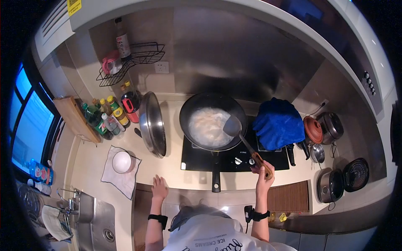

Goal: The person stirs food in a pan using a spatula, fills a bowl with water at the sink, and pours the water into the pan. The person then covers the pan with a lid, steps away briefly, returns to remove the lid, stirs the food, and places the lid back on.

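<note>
My right hand (264, 170) is wrapped round the wooden handle of a metal spatula (232, 126). The spatula's blade is at the right side of the pale, cloudy food (209, 126) inside a black wok (188, 104). The wok sits on the left part of the black stove (193, 161), its handle pointing toward me. My left hand (159, 188) rests at the counter's front edge, left of the wok handle, fingers apart and holding nothing.
Left of the wok a large metal lid (151, 124) stands upright. Further left are a white bowl (122, 162) on a cloth (130, 180), several bottles (118, 111) and a sink (98, 217). A blue cloth (278, 124) covers something on the right burner; cookers (331, 187) stand beyond.
</note>
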